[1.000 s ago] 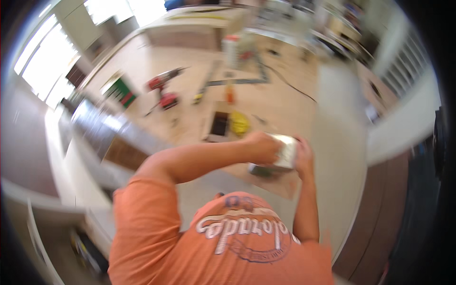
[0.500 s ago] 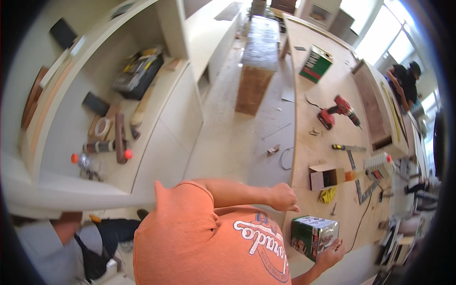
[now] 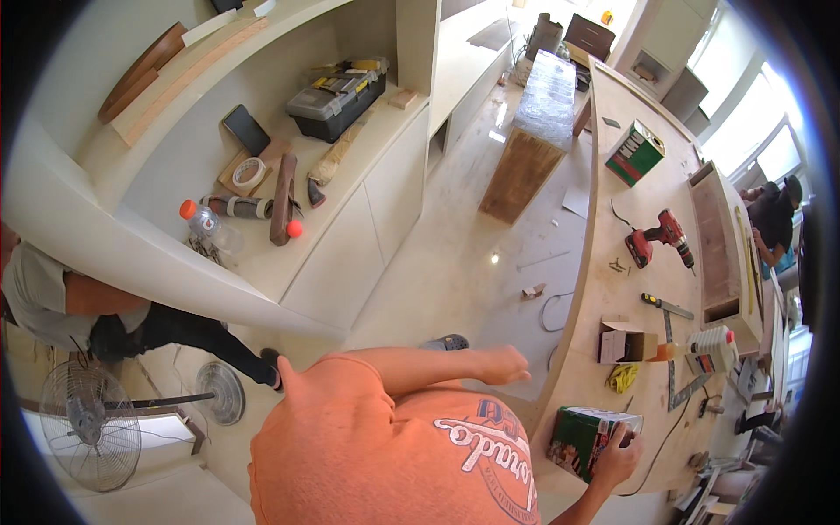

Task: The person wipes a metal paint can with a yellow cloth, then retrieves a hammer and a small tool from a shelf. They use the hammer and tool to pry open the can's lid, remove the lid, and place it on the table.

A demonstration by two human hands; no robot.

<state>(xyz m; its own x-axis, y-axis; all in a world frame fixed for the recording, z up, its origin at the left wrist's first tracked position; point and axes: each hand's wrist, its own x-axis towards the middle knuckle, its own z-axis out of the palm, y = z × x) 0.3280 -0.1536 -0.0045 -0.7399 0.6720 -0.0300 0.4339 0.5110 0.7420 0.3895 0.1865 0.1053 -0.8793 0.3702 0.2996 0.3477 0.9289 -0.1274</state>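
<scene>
My left hand (image 3: 506, 364) hangs in the air beside the workbench's near edge, empty, its fingers loosely bent and apart. My right hand (image 3: 619, 453) grips the top of a green metal tin (image 3: 570, 437) lying at the near end of the wooden workbench (image 3: 556, 395). Beyond the tin are a yellow bundle (image 3: 623, 378), an open cardboard box (image 3: 618, 345), a white jug (image 3: 710, 352), a metal square (image 3: 672, 385) and a red drill (image 3: 656, 238). A second green tin (image 3: 636, 153) stands farther along the bench.
Left, a shelf unit (image 3: 350, 254) holds a toolbox (image 3: 337, 105), a bottle and tape. A person (image 3: 105, 311) is beside a standing fan (image 3: 87, 420). A wrapped wooden block (image 3: 525, 157) stands on the floor; another person (image 3: 770, 219) is at the far right.
Since one second ago, my left hand has left the tin and moved aside, while my right still holds it. My view has swung left, bringing the shelves, fan and nearby person into sight.
</scene>
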